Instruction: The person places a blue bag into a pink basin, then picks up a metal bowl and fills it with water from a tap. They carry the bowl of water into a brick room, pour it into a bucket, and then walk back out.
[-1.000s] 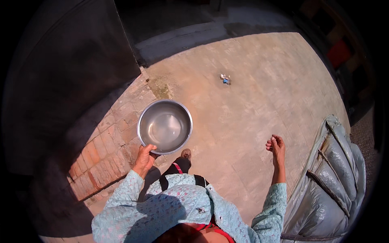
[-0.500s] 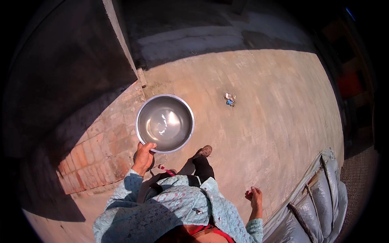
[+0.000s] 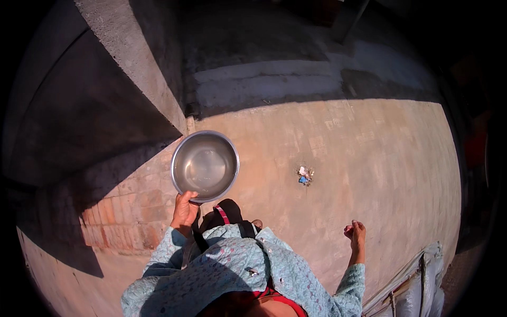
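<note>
Stainless-steel basin (image 3: pixel 227 166) out in front on the person's left, borne by one side only, so it could tip or twist away if the thumb slips off the rim; any liquid inside would slop over the far edge, though the glare hides whether it holds any. The left hand (image 3: pixel 185 210) is closed on the near rim, thumb over the top, other fingers mostly hidden beneath. The right hand (image 3: pixel 357 232) hangs well apart, fingers curled in — nothing shows in it, and I cannot tell how tightly it is closed. Beyond the basin, a concrete wall (image 3: pixel 129 58) comes to a corner; a careless swing could knock the rim there — the gap is hard to judge. Brick paving (image 3: pixel 124 211) lies left, a small litter heap (image 3: pixel 304 176) ahead.
</note>
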